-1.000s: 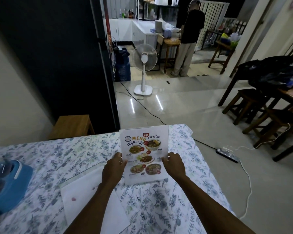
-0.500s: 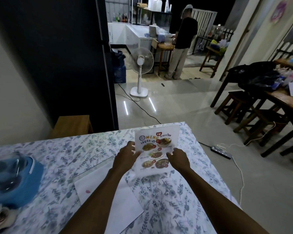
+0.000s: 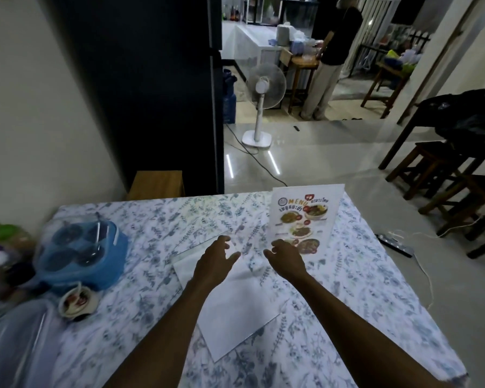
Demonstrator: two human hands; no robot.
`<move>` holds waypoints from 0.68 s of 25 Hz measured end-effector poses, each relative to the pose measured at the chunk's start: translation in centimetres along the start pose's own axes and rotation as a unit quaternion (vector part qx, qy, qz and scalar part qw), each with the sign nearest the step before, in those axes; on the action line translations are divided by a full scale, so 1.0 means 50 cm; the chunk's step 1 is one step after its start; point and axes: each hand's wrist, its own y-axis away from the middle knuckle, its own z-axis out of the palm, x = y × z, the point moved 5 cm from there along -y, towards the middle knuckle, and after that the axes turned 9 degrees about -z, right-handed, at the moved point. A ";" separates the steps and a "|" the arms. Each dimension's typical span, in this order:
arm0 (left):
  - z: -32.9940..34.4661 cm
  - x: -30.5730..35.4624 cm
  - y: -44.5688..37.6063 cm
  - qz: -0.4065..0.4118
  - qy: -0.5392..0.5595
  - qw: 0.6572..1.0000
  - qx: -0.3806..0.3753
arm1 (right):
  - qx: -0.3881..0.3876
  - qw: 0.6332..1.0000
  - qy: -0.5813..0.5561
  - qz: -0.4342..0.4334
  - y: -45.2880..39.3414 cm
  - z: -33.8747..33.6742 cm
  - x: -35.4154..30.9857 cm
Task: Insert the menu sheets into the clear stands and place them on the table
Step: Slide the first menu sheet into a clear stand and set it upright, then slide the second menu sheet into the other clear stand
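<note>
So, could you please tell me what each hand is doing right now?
Left hand: open, holding nothing.
Right hand: open, holding nothing.

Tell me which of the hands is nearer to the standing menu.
The right hand: it is just at the lower left corner of the menu stand. The left hand is farther left, over the white sheet.
</note>
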 end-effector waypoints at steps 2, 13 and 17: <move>-0.009 -0.061 0.024 -0.030 -0.003 1.000 0.001 | -0.046 0.998 0.028 -0.029 0.003 0.047 -0.021; 0.019 -0.271 0.120 -0.149 -0.017 0.988 -0.033 | -0.171 0.978 0.106 -0.062 0.047 0.206 -0.027; 0.057 -0.311 0.149 -0.209 -0.021 0.977 -0.041 | -0.100 0.985 0.132 0.043 0.102 0.221 0.040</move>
